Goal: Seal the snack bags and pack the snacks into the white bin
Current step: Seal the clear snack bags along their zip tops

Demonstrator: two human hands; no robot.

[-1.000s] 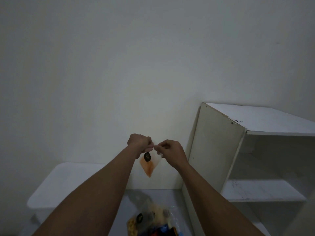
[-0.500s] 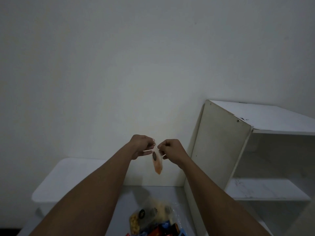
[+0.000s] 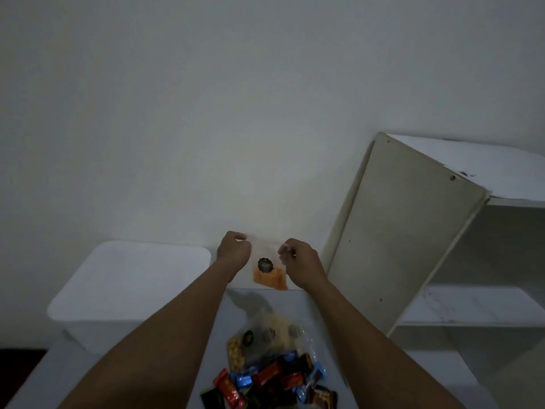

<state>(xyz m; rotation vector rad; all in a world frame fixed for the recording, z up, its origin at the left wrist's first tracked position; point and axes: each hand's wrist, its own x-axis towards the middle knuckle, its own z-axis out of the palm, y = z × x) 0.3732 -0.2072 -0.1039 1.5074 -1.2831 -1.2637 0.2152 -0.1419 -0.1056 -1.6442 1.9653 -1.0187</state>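
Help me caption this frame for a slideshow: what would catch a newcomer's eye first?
The two hands, left hand and right hand, pinching the top of a clear snack bag with orange contents, held up mid-frame. Below them a pile of bright wrapped sweets lies at bottom centre, with the white bin at left.

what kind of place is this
Probably a plain room at home, perhaps a storage corner: a bare white wall, a white shelf unit on the right, and a white bin near a pile of wrapped snacks on a grey surface.
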